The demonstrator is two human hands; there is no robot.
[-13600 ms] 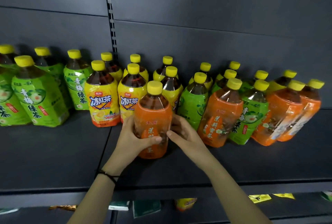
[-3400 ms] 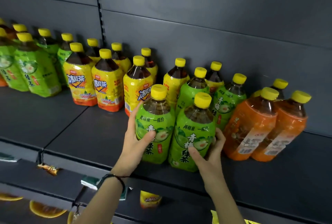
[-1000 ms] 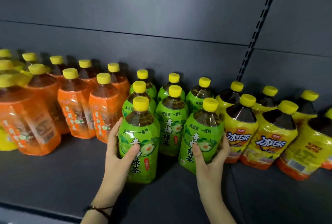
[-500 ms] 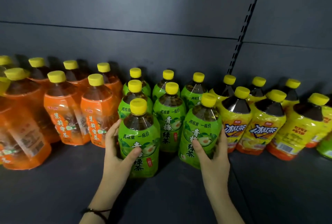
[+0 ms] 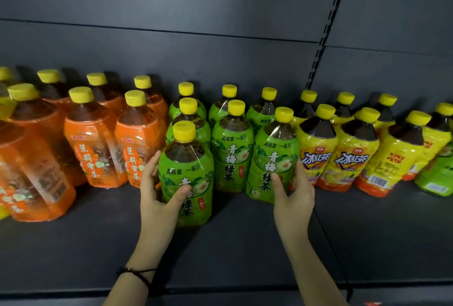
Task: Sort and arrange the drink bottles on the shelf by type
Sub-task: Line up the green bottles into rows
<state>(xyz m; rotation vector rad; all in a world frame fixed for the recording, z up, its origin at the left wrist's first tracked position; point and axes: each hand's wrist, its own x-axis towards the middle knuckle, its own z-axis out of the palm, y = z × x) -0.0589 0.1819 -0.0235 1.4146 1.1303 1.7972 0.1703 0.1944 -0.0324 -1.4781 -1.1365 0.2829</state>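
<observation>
**Moved over and settling in**

Compared with a few seconds ago, the front green bottle (image 5: 196, 173) and the second green bottle (image 5: 274, 156) are no longer standing before a mixed row. Both are now sitting with their own kind, and the second one is sitting slightly deeper than half a second ago.

At the far left, orange bottles (image 5: 94, 151) are standing in rows, yellow caps up, running back toward the back panel (image 5: 171, 55). Just beside them the left hand (image 5: 157, 197), a dark cord (image 5: 137, 274) round its wrist, is grasping the front green bottle. The thumb is lying across the label and the fingers are curling round the side nearest the orange ones. That bottle is standing upright on the shelf (image 5: 232, 251), forward of everything else in its group. Behind it and to its right, more green bottles (image 5: 232, 156) are standing in columns. The second green bottle is heading the rightmost of those columns. The right hand (image 5: 293, 197) is grasping it, thumb pressing on the label, fingers reaching round between it and the nearest yellow one. Yellow bottles (image 5: 316, 156) are filling the stretch further right, below the slotted post (image 5: 326, 23) on the back panel. At the right edge a stray green bottle (image 5: 438, 178) is standing among them, well apart from the green group.
</observation>
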